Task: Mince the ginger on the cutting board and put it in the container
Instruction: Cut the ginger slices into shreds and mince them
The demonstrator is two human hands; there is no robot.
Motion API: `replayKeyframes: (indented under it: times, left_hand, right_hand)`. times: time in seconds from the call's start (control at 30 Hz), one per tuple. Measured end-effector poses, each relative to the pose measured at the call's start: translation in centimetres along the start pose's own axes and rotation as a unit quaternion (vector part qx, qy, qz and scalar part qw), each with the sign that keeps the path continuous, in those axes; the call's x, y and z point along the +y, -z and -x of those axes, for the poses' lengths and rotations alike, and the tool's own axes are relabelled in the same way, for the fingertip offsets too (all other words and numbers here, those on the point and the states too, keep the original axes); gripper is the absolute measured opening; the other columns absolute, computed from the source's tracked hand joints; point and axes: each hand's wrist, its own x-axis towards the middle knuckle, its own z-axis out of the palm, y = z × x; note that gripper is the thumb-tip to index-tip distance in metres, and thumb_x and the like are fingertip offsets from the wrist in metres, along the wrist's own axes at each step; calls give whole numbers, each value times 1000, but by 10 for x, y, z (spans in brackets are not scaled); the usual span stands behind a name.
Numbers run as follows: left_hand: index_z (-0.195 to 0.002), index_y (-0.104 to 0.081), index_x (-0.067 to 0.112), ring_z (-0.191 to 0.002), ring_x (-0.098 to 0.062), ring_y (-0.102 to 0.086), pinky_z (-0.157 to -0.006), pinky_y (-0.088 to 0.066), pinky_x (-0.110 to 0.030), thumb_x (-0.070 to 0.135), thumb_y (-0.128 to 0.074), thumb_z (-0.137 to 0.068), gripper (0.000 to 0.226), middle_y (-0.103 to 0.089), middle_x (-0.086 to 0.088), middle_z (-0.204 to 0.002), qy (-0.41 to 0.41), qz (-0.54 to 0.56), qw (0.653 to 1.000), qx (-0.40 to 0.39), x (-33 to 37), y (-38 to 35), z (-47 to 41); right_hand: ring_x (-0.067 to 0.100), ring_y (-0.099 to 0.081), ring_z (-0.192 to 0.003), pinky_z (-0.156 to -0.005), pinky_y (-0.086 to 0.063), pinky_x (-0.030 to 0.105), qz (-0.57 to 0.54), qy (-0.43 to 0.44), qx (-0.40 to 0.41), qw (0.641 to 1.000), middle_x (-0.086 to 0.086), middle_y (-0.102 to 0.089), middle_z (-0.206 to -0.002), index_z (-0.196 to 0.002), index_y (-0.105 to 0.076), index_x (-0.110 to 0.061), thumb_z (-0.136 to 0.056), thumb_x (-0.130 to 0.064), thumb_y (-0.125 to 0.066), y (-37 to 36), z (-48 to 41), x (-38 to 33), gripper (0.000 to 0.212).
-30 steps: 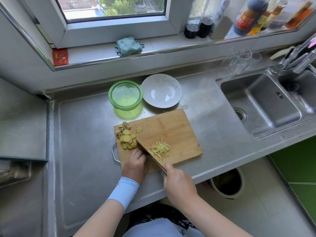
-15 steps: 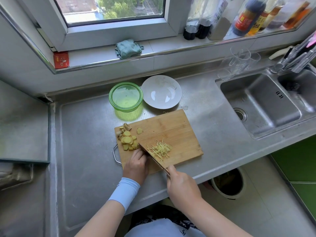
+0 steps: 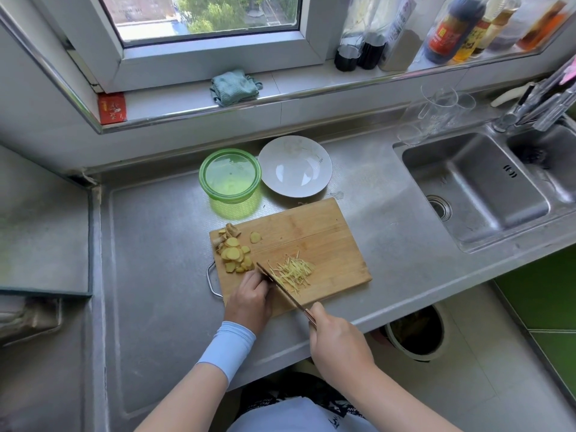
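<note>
A wooden cutting board point(image 3: 314, 232) lies on the steel counter. Ginger slices point(image 3: 233, 254) are heaped at its left end, and thin ginger strips point(image 3: 293, 271) lie near its middle. My right hand point(image 3: 338, 341) grips the handle of a knife point(image 3: 280, 286) whose blade runs up-left, just left of the strips. My left hand point(image 3: 251, 296) rests on the board with curled fingers against the blade's left side; what lies under the fingers is hidden. A green container point(image 3: 230, 175) with a clear lid stands behind the board.
A white plate point(image 3: 295, 166) sits right of the container. The sink point(image 3: 473, 185) and faucet point(image 3: 536, 104) are at the right, with clear glasses point(image 3: 436, 110) behind it. Bottles point(image 3: 452, 29) and a cloth point(image 3: 235, 87) line the windowsill. A bin point(image 3: 414, 332) stands below the counter edge.
Both hands and the knife stay at the same spot on the board, the blade shifting only slightly beside the strips. The view has drifted a little.
</note>
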Motion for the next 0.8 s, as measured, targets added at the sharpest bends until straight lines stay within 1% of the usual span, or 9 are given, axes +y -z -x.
replayKeyframes:
  times: [0.13,0.2,0.27,0.33,0.47,0.53,0.6,0.67,0.8]
  left_hand:
    - [-85,-69,1,-90,-32,-60,-64,-55,-41,-9,-67,-71,17,-66,-13,-94,1,7,1000,0,0,1,-1]
    - [-83,-70,2,-90,-31,-61,-65,-56,-38,-1,-59,-80,11,-67,-12,-92,-5,7,1000,9,1,1,-2]
    - [-79,-70,3,-88,-30,-61,-64,-56,-38,8,-51,-85,20,-67,-11,-88,-5,6,1000,12,0,2,-1]
    - [-77,-70,4,-87,-30,-61,-63,-55,-37,10,-49,-84,22,-66,-11,-86,-4,3,1000,5,-1,2,-1]
    - [-82,-70,4,-90,-31,-61,-61,-55,-39,-1,-62,-75,11,-65,-10,-91,17,4,1000,-19,-2,0,-1]
    - [-84,-70,4,-91,-30,-61,-60,-55,-40,-3,-64,-73,14,-65,-9,-93,22,4,999,-22,-2,-1,-1]
    - [-83,-69,3,-90,-29,-61,-60,-55,-39,1,-58,-79,13,-65,-9,-93,16,3,1000,-13,-1,0,-1]
    - [-82,-69,3,-89,-29,-60,-59,-55,-38,8,-51,-84,19,-65,-9,-93,6,3,1000,-2,0,1,-1]
    - [-81,-70,3,-88,-29,-61,-61,-56,-37,15,-46,-88,28,-67,-10,-91,-4,3,1000,12,0,3,-1]
  right_hand:
    - [19,-44,-57,-48,-29,31,11,-2,3,1000,-5,-43,-66,-109,-38,-21,-104,-26,-37,-1,5,3,7]
    - [23,-46,-62,-54,-34,33,10,-2,5,1000,-4,-46,-69,-108,-38,-21,-104,-26,-38,-1,0,0,7]
    - [25,-48,-65,-58,-37,35,10,2,7,1000,-2,-49,-72,-106,-38,-21,-104,-26,-39,-1,-7,-4,5]
    - [26,-49,-67,-59,-39,36,7,3,7,1000,-2,-49,-72,-102,-37,-22,-103,-25,-40,0,-11,-8,4]
    - [23,-47,-65,-53,-34,33,-4,3,11,1000,-4,-48,-72,-111,-41,-21,-104,-26,-38,0,-5,-3,9]
    - [22,-47,-63,-49,-30,31,-7,3,9,1000,-5,-46,-69,-105,-37,-22,-105,-27,-37,-1,2,2,6]
    - [21,-46,-61,-47,-28,29,-12,0,8,1000,-6,-44,-67,-98,-32,-24,-104,-27,-37,-1,7,4,9]
    - [18,-42,-58,-46,-26,28,-13,-1,6,1000,-5,-43,-66,-97,-31,-23,-104,-27,-37,-2,6,4,9]
    - [23,-48,-63,-53,-33,34,-14,-2,10,1000,-2,-48,-70,-96,-34,-23,-104,-26,-38,-3,-9,-4,10]
